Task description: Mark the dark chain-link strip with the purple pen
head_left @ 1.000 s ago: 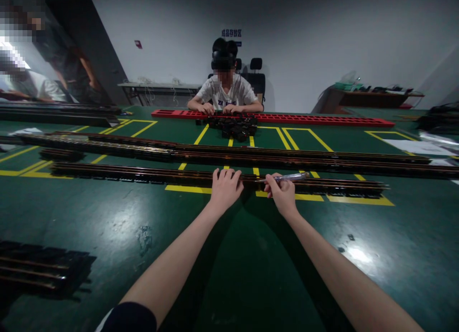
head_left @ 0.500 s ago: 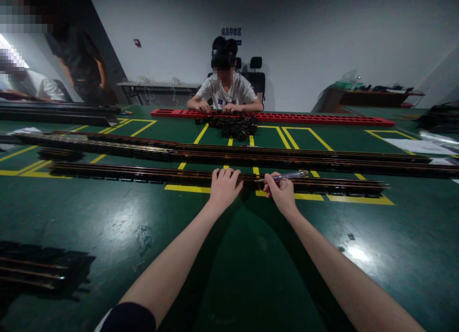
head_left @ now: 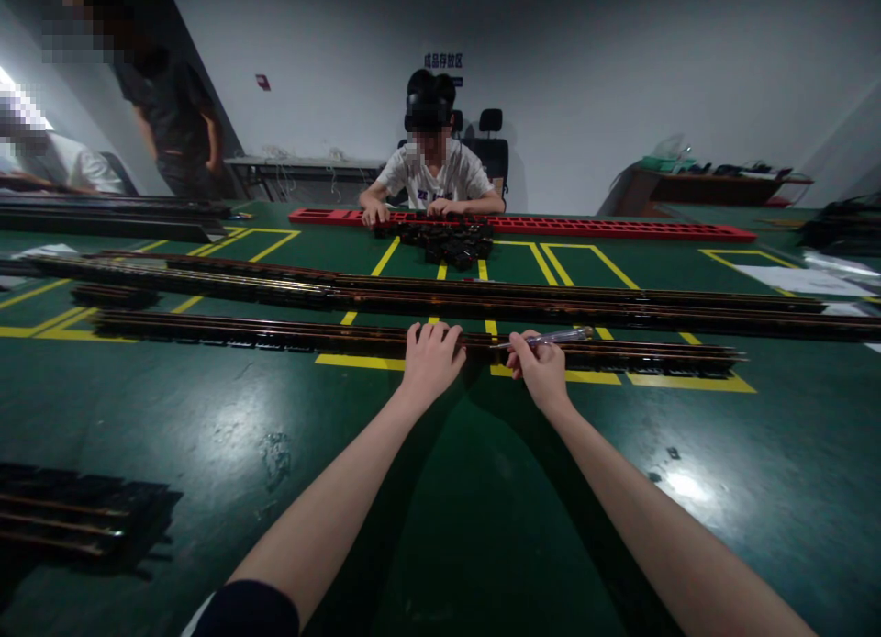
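Observation:
A long dark strip assembly with thin metal rails [head_left: 275, 331] lies across the green table. My left hand [head_left: 432, 357] rests on its middle, fingers bent over the strip and gripping it. Just to the right, my right hand [head_left: 539, 366] is closed round a screwdriver with a clear handle [head_left: 561, 336]. The screwdriver's thin shaft points left, its tip at the strip between my two hands. What the tip touches is too small to tell.
Longer dark strips [head_left: 551, 302] lie behind. Beyond them are a pile of black parts [head_left: 458, 242] and a red slotted rail [head_left: 619, 227], where a person [head_left: 433, 173] sits. More strips [head_left: 61, 513] lie at lower left. Two other people are at upper left.
My hands and the screwdriver have stayed in place. Across the table, the seated person's hand on the left of the picture has moved left along the red rail. The standing person has shifted right.

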### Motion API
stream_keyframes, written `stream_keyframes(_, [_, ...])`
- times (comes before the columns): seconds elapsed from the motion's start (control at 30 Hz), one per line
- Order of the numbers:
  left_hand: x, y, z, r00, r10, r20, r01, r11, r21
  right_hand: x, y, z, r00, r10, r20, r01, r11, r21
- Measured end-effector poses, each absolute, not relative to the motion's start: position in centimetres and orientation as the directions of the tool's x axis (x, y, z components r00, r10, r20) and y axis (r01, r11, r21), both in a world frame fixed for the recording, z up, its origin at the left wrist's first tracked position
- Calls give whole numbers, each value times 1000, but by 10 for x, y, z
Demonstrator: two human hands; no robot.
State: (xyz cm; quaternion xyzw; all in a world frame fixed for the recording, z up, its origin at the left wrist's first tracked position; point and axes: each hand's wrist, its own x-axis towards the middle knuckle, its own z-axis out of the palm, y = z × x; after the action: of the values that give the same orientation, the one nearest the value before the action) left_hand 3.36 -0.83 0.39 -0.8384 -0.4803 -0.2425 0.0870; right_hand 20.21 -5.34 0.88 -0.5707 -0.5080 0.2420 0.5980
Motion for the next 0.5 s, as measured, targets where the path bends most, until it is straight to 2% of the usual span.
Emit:
stream_keyframes(0.23, [32, -9, 5, 426, 762, 487, 838, -536, 105, 202, -57, 13, 478, 831, 285, 250, 183, -951])
stream_keyframes(0.5, [32, -9, 4, 424, 763, 489, 845, -527, 90, 206, -51, 6, 424, 861, 282, 252, 187, -949])
